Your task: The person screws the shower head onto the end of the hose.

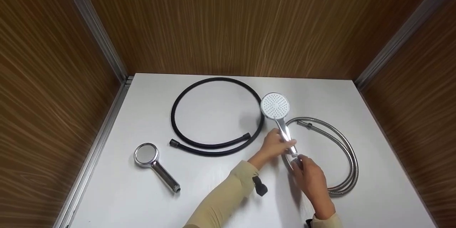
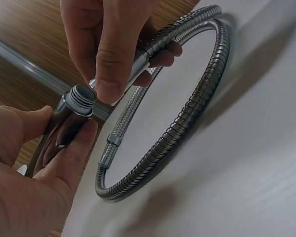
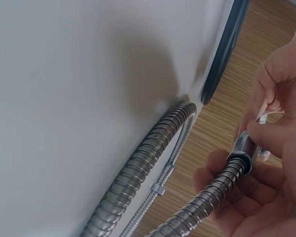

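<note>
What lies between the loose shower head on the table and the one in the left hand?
The looped black hose lies between the loose shower head and the held shower head; the head view shows this.

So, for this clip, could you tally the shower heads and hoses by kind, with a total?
Shower heads: 2 (the white-faced one, held in the left hand, and the chrome-rimmed one)
Hoses: 2 (the black one and the silver one, its end held in the right hand)
Total: 4
</note>
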Motion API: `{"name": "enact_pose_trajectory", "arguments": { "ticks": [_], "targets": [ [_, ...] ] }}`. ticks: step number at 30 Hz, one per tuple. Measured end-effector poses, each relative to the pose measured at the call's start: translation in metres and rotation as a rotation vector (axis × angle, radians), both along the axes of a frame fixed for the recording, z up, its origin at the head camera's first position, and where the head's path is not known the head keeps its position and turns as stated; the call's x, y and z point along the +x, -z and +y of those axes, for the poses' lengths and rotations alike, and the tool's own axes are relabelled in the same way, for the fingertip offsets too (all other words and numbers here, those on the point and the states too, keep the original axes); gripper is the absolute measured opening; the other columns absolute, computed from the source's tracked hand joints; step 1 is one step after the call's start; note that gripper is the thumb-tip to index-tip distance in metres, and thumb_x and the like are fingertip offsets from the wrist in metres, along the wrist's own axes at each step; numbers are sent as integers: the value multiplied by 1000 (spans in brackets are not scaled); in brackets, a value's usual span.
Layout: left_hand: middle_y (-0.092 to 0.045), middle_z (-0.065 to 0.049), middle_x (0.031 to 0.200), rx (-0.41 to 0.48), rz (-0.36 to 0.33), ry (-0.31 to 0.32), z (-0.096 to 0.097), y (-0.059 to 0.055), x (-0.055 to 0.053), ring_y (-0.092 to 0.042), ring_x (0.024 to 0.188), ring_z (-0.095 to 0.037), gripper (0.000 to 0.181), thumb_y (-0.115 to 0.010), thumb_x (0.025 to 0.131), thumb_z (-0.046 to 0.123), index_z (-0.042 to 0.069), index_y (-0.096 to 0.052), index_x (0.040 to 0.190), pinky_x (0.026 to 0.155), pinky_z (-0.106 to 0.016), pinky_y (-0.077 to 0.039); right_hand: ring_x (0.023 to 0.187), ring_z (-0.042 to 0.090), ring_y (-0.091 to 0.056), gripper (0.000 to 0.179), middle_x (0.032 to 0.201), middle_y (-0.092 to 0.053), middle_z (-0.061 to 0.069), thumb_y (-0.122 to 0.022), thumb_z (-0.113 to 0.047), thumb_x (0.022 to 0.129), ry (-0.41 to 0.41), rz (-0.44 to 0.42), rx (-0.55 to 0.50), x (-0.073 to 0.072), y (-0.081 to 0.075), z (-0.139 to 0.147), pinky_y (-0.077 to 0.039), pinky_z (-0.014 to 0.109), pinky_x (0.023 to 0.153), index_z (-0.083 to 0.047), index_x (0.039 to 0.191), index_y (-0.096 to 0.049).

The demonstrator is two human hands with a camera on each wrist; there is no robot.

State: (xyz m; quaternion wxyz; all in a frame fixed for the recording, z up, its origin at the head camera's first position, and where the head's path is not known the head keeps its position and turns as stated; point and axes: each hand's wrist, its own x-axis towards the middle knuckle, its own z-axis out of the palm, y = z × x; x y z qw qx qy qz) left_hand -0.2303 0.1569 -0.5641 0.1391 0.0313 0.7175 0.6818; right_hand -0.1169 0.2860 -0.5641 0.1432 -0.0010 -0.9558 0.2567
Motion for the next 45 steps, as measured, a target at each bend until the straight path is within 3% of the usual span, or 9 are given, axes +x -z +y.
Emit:
{"name": "enact_pose_trajectory", "arguments": {
  "ticks": [4,8,11,19,30,40,45],
  "targets": [
    [-75,-11,93,38,5,0,1,1,2,-71,78,-17,38,-86,86,15,4,-61,111,71,-28,-65,68,22,-53,26,78,-62,9,-72,-9,98,11,24,-8,-2,1,-2,-48,43,61,9,116,-67],
    [-74,-8,92,12,46,4,1,1,3,-68,78,-14,38,-86,86,18,6,-59,110,71,-26,-62,67,23,-54,24,78,-62,10,-73,-9,98,16,50,-14,-3,2,-3,-48,45,61,8,114,-67],
    [-72,-8,96,-16,70,4,0,-1,4,-67,81,-14,41,-86,87,20,5,-59,114,72,-26,-61,68,23,-54,24,79,-63,11,-72,-10,99,24,29,-20,-4,1,-3,-48,45,62,8,115,-67],
    [-75,-14,107,14,79,-20,0,-3,6,-73,83,-17,45,-86,86,16,6,-57,120,71,-26,-64,67,21,-57,30,82,-65,14,-71,-10,99,25,15,-16,-6,-3,-4,-47,37,58,11,120,-65],
    [-77,-9,104,-53,112,-29,1,-6,8,-70,77,-10,44,-87,87,20,11,-57,118,73,-23,-60,65,23,-57,26,80,-65,14,-73,-6,97,-4,113,-3,-9,-2,-4,-47,42,57,11,116,-66],
    [-79,-10,98,-18,133,-77,2,-8,12,-68,67,-7,44,-86,87,17,11,-55,118,63,-22,-60,66,27,-60,24,80,-66,18,-75,2,92,-17,243,-32,-13,1,-7,-51,48,58,14,111,-66],
    [-80,-12,94,12,165,-93,1,-9,13,-70,65,-8,44,-85,88,16,10,-54,118,60,-21,-60,66,35,-67,36,79,-70,24,-79,6,87,11,271,-77,-17,2,-9,-54,54,58,14,115,-58]
  ]
}}
